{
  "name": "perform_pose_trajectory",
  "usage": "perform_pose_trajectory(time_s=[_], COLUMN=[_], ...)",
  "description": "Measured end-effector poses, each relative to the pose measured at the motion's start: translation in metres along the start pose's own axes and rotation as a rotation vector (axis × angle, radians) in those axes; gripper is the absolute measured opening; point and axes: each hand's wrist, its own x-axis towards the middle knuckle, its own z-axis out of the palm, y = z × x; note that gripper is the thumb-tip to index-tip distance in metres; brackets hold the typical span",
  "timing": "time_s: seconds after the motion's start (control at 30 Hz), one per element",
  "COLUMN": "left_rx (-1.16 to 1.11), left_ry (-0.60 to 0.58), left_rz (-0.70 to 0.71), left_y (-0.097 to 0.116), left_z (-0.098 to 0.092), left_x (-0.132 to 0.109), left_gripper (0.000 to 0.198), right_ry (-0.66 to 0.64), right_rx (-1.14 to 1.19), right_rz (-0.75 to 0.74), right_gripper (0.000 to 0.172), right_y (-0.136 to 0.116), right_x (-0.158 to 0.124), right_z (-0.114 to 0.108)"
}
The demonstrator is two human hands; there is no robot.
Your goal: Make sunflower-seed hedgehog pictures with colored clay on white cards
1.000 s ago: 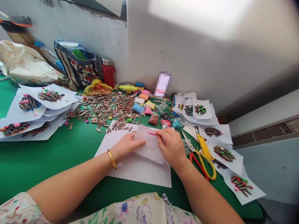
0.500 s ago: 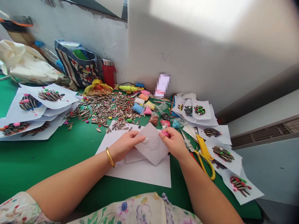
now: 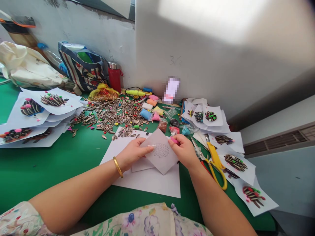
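Observation:
A small white paper card [image 3: 163,164] with a pencil outline of a dotted, hedgehog-like animal is held up between my two hands. My left hand [image 3: 134,152] pinches its left side, the thumb lying on the front beside the drawing. On the upper right edge, my right hand [image 3: 184,149] grips the card with thumb and fingers; a pink lump [image 3: 174,140], which looks like modelling clay, shows between those fingers. Below the card lie another piece of white paper [image 3: 141,166] and a larger white sheet [image 3: 157,185].
Striped seeds [image 3: 118,113] are heaped behind the sheet. Clay packets [image 3: 146,114] lie beside them. Yellow-handled scissors [image 3: 216,177] and a yellow cutter [image 3: 214,155] are at my right. Seed-covered pictures [image 3: 236,162] lie on both sides. A red bottle [image 3: 114,78] stands at the back.
My left thumb has shifted slightly on the card's face and now lies flatter beside the drawing. The right hand and the card are almost unmoved.

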Motion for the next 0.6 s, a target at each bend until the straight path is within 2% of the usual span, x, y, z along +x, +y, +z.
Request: perform_pose_trajectory(time_s=[0.13, 0.6], left_rx=[-0.052, 0.073], left_ry=[-0.004, 0.067], left_rz=[0.004, 0.067], left_y=[-0.0010, 0.0066], left_z=[0.0011, -0.0022], left_x=[-0.0009, 0.0005], left_gripper=[0.051, 0.040], right_ry=[-0.004, -0.005], right_rx=[-0.005, 0.023], right_rz=[-0.018, 0.001], right_gripper=[0.021, 0.021], right_y=[0.0001, 0.0024], right_x=[-0.0003, 0.0021], right_z=[0.0006, 0.0034])
